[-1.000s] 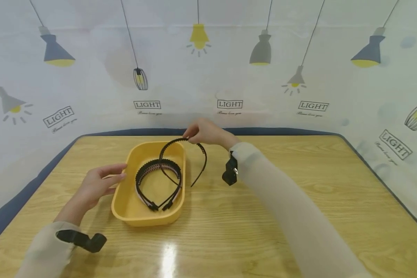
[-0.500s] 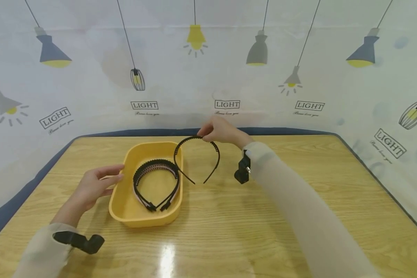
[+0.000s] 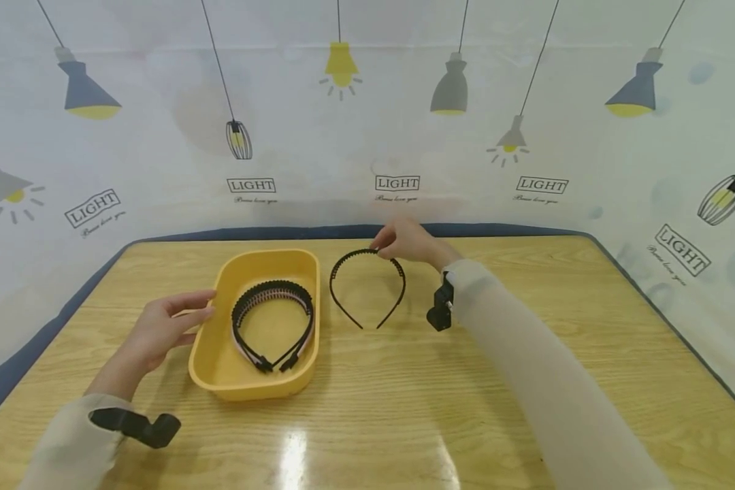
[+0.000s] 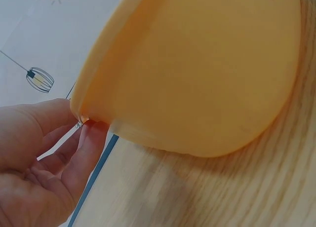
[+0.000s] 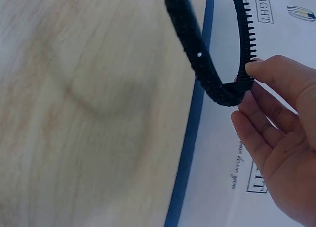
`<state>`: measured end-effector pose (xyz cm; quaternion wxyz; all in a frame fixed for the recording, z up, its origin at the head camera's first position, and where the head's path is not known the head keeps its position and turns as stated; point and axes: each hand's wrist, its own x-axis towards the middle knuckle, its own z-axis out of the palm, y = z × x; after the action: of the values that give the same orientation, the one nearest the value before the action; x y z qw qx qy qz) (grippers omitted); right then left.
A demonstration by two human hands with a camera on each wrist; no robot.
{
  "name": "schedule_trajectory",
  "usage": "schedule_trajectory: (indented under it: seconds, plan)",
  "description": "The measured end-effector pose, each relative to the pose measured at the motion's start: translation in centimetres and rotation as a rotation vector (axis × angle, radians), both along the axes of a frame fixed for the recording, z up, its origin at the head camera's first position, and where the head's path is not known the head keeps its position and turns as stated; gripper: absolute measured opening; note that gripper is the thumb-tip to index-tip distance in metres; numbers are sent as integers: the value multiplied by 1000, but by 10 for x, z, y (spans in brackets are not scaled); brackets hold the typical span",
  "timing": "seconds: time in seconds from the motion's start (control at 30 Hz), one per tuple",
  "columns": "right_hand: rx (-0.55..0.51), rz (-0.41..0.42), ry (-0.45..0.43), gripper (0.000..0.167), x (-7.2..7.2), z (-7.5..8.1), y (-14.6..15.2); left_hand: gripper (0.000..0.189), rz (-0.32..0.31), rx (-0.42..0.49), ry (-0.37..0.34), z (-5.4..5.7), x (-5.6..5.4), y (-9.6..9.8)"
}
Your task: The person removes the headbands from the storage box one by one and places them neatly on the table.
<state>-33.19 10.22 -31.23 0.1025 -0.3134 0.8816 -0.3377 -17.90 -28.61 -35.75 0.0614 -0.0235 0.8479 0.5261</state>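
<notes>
Slim black headband (image 5: 191, 43) pinched in right grip (image 3: 409, 242), tray (image 4: 197, 74) in left grip (image 3: 152, 331)
Only the head view's centre shows us both ends (image 3: 379, 327).

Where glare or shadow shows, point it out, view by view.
Head: glare streaks on the near part of the table; left wrist: soft shadow on it beside the yellow tray; right wrist: faint curved shadow left of the black headband.

Through my head camera I see a wood-grain table (image 3: 386, 395), with a yellow round-cornered tub (image 3: 260, 393) standing on it.
</notes>
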Motion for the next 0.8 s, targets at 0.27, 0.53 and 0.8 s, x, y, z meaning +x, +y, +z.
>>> schedule_trajectory:
  seconds: [0.27,0.53,0.8]
  plan:
    - [35,-39,-60,21,-6,-23,0,59,6,5,1,0,0,-1]
    - [37,-29,-67,21,-13,-35,-5,58,11,7,-5,-1,0,0]
    - [39,-32,-82,21,-21,-43,-12,58,10,24,-4,0,0,0]
